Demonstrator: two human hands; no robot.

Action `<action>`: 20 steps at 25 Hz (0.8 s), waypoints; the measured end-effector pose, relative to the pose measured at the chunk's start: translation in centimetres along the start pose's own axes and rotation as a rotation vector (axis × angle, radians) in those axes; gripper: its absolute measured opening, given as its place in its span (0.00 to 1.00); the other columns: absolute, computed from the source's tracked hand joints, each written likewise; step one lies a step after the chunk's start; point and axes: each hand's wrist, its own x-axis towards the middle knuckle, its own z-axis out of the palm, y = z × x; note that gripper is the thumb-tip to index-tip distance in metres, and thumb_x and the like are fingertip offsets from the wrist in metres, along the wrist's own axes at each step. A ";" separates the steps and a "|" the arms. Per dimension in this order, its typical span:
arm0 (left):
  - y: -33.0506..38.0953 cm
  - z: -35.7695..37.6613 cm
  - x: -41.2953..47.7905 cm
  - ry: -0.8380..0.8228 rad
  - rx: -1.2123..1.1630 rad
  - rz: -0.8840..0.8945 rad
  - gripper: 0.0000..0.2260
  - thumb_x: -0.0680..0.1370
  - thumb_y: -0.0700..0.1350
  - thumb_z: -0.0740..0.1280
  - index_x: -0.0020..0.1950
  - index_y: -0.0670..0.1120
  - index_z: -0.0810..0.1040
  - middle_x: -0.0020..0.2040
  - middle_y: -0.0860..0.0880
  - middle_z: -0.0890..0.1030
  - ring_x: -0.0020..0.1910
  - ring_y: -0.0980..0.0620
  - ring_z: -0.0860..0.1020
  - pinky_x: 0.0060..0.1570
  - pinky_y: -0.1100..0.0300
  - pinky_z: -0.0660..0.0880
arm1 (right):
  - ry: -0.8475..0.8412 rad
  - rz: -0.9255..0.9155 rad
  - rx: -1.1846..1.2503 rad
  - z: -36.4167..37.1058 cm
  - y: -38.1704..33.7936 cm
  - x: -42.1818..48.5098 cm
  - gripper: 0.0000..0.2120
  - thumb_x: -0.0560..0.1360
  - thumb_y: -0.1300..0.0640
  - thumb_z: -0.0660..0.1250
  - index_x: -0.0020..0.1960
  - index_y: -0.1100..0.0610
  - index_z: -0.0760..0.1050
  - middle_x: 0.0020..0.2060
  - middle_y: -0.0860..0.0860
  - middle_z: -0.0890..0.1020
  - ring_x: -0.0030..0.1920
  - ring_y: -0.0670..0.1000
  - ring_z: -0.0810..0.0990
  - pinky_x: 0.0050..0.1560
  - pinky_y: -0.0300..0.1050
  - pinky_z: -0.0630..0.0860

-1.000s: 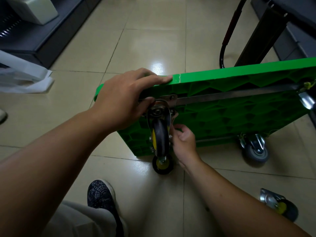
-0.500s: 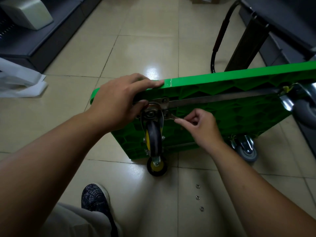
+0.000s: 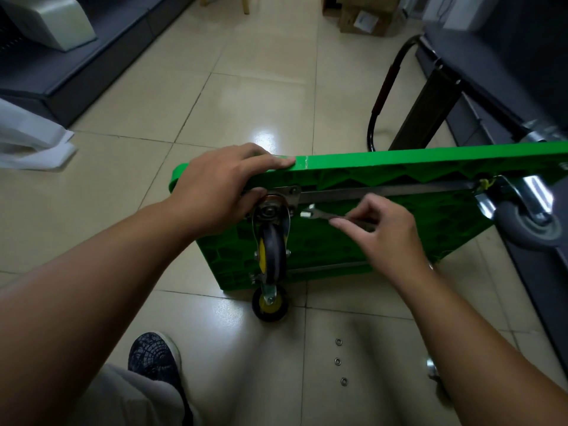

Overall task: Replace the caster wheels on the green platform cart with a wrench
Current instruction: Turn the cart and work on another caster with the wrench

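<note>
So, the left hand (image 3: 221, 192) is curled over the top edge of the green platform cart (image 3: 384, 162), stood on its side on the tiles (image 3: 246, 87), right above the black-and-yellow caster wheel (image 3: 272, 253). Right of that, the right hand (image 3: 381, 238) pinches a wrench (image 3: 325, 215), head by the caster's plate; three washers (image 3: 338, 361) lie below.

No text, brand or no. is legible anywhere in view. Only candidate: a white label (image 3: 363, 21) on the front of a cardboard box (image 3: 379, 26), on the floor well beyond the green platform cart (image 3: 399, 162), past its top edge. It's too small and blurred to read; maybe a shipping sticker w/ a dark printed mark. The cart itself shows no readable marking.
</note>
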 end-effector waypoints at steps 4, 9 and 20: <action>0.0 -0.1 0.1 -0.004 -0.006 -0.003 0.28 0.76 0.47 0.73 0.75 0.60 0.71 0.65 0.52 0.78 0.56 0.46 0.78 0.42 0.57 0.66 | 0.082 0.377 0.683 5.1 3.0 -3.0 0.08 0.75 0.59 0.74 0.46 0.62 0.77 0.37 0.56 0.86 0.37 0.49 0.85 0.39 0.44 0.79; 0.1 -0.1 0.2 -0.003 0.012 -0.013 0.28 0.77 0.47 0.72 0.75 0.61 0.70 0.65 0.53 0.78 0.56 0.48 0.78 0.41 0.59 0.65 | 0.023 0.306 0.743 8.6 3.0 -3.8 0.01 0.77 0.64 0.71 0.49 0.61 0.80 0.41 0.55 0.86 0.42 0.51 0.85 0.42 0.43 0.82; 0.0 0.0 0.0 -0.004 0.012 -0.004 0.27 0.76 0.46 0.72 0.74 0.59 0.72 0.65 0.53 0.78 0.55 0.47 0.78 0.41 0.58 0.66 | 0.048 0.311 0.835 13.4 2.5 -2.6 0.04 0.78 0.64 0.69 0.45 0.59 0.77 0.37 0.50 0.82 0.39 0.43 0.83 0.40 0.34 0.77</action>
